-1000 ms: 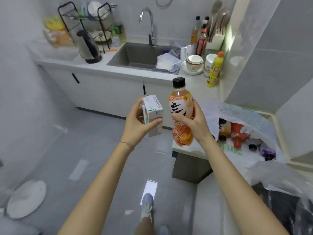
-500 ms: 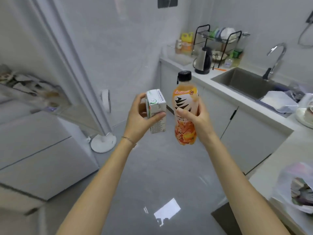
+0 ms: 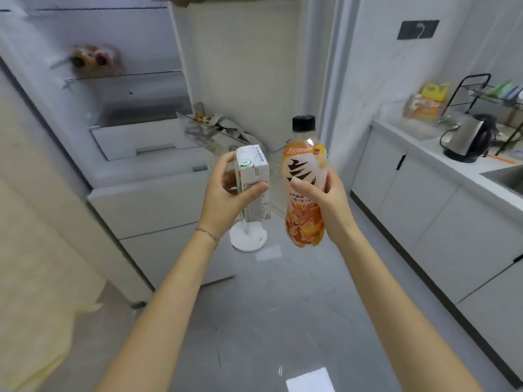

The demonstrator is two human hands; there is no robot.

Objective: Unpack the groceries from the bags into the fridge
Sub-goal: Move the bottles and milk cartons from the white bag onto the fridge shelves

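My left hand [image 3: 226, 193] grips a small white drink carton [image 3: 252, 176], held upright in front of me. My right hand [image 3: 325, 202] grips an orange drink bottle [image 3: 305, 190] with a black cap, also upright and just right of the carton. Behind them stands the open fridge [image 3: 135, 114], with glass shelves and a white drawer. A blurred packet of food [image 3: 94, 59] lies on an upper shelf. The fridge door [image 3: 243, 66] swings open in the middle, with packets in its lower rack. The grocery bags are out of view.
A white round fan base [image 3: 248, 236] stands on the grey floor below the carton. The counter [image 3: 441, 154] with white cabinets runs along the right, holding a kettle [image 3: 467, 140] and a dish rack [image 3: 498, 94]. A pale door panel [image 3: 34, 250] fills the left edge.
The view has swung left from the sink and counter to the open fridge. Both hands still hold the carton and the bottle the same way in front of me.
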